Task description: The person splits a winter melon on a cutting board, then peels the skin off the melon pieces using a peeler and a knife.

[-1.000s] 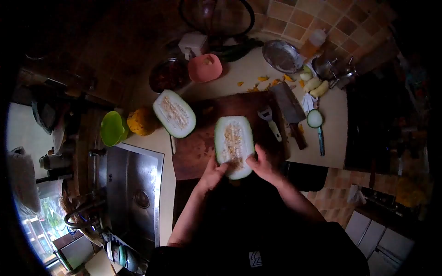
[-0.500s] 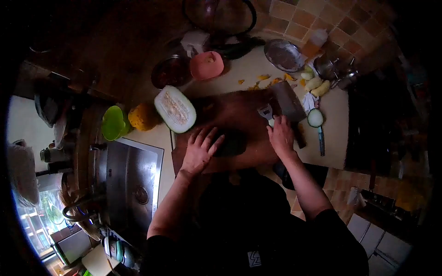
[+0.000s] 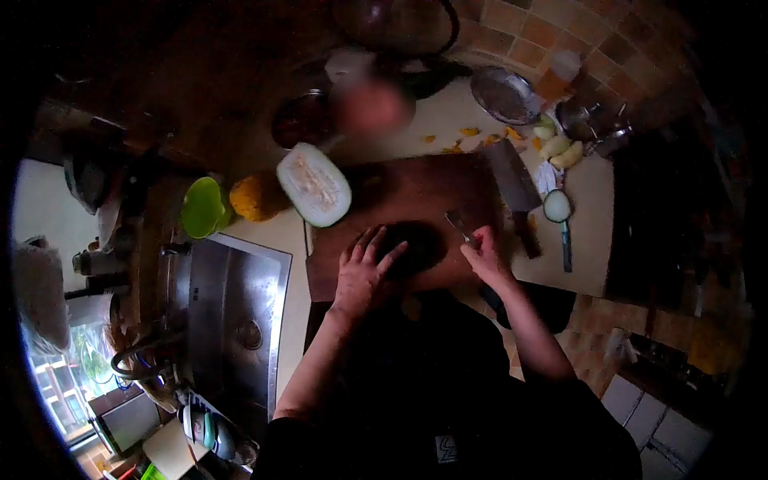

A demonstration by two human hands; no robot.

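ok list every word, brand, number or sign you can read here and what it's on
No words or numbers can be read.
Dark top: a pale patch with a zigzag mark, too small to read as letters.
Cleaver and peeler: no lettering I can make out.

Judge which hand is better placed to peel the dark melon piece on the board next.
Probably the right hand: it holds the peeler close beside the melon piece. The left hand has its fingers spread at the opposite side, seemingly steadying it.
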